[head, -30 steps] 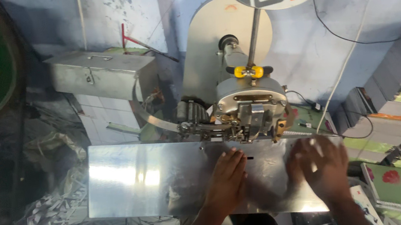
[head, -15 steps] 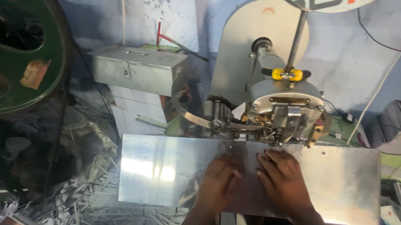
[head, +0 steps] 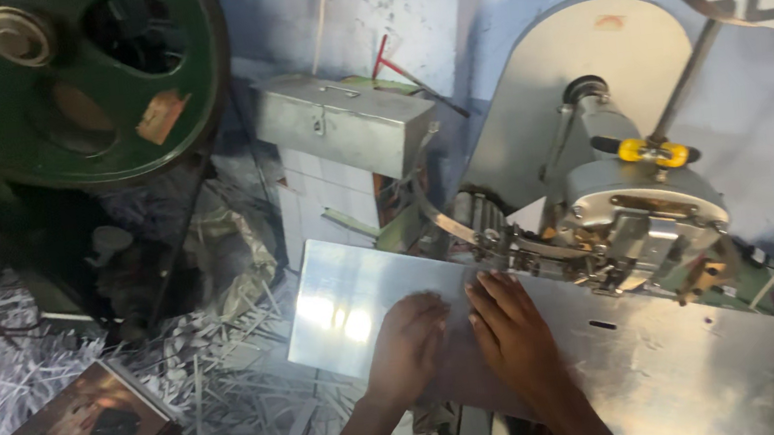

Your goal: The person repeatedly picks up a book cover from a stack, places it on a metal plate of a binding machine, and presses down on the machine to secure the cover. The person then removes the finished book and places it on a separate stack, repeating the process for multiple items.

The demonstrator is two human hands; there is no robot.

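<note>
Blue-walled shop corner: your left hand (head: 408, 341) and right hand (head: 515, 334) lie flat, grip open, side by side on the shiny metal table (head: 676, 364), fingertips just short of the stitching head (head: 646, 227), probably steadying. Paper shreds (head: 233, 400) pile left.

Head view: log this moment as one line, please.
left hand: flat on metal table | right hand: flat, fingertips at machine head | holding: nothing visible | floor: paper strips
</note>
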